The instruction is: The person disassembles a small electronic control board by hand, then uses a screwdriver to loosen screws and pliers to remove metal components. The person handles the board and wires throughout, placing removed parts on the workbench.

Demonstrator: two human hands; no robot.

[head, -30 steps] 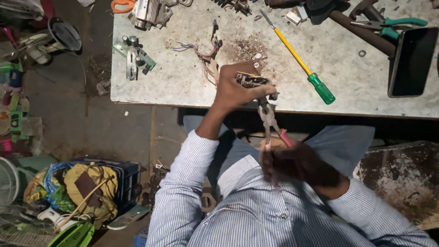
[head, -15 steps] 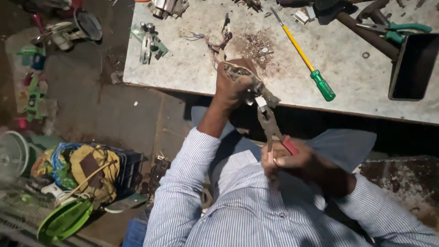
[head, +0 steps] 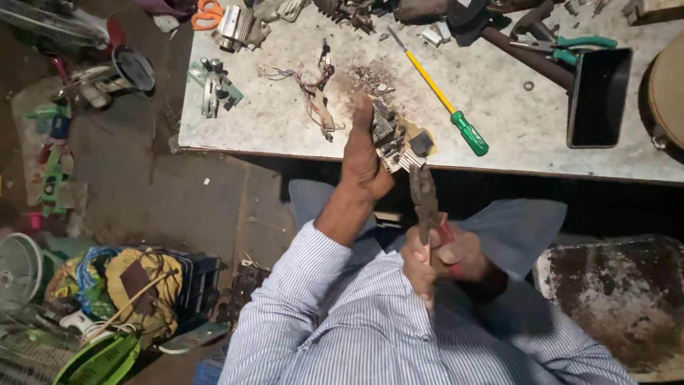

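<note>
gripping circuit board (head: 396, 140) left hand (head: 365, 160), pliers (head: 425, 196) right hand (head: 443, 261).

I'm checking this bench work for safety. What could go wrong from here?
1. The pliers bite the circuit board right beside the left hand; a slip could pinch or jab its fingers.
2. The board is held in the air past the table edge, so a pulled part may fly off or drop to the cluttered floor.
3. A hard twist from the right hand might crack the board.
</note>
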